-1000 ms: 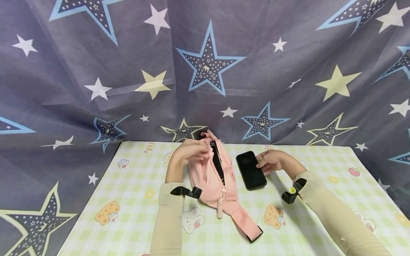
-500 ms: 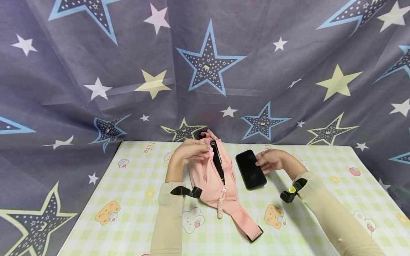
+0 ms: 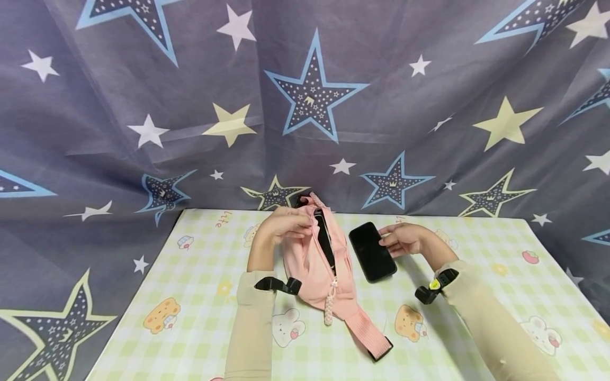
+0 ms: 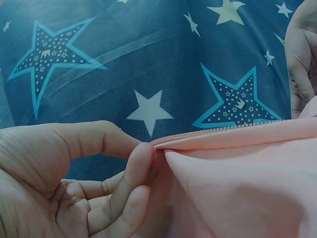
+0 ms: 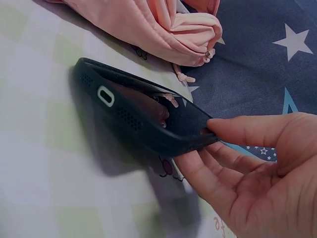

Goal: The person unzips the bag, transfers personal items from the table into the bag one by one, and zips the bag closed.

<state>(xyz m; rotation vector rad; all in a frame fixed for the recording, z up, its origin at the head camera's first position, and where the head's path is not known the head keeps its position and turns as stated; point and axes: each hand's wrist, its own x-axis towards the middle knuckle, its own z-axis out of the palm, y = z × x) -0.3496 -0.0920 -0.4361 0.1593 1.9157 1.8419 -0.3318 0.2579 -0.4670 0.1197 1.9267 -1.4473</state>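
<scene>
A pink waist bag (image 3: 305,270) lies on the table with its zipped mouth open, showing a dark object (image 3: 325,241) inside; its kind cannot be made out. My left hand (image 3: 286,225) pinches the zipper edge (image 4: 198,135) near the bag's far end, between thumb and index finger. To the right of the bag, my right hand (image 3: 405,239) holds a black smartphone (image 3: 373,253) by its right edge, thumb on the screen side and fingers underneath. In the right wrist view the phone (image 5: 124,116) is tilted, casting a shadow on the tabletop, and its port end faces the camera.
A green checked cloth with cartoon prints covers the table (image 3: 190,307). Behind it hangs a dark curtain (image 3: 190,79) with stars. The bag's strap with a black buckle (image 3: 379,352) points toward the front, and a braided zipper pull (image 3: 329,307) hangs beside it.
The right hand and the phone have shifted very slightly left, toward the bag. My left hand keeps its pinch on the bag's edge, and the bag looks unmoved.
</scene>
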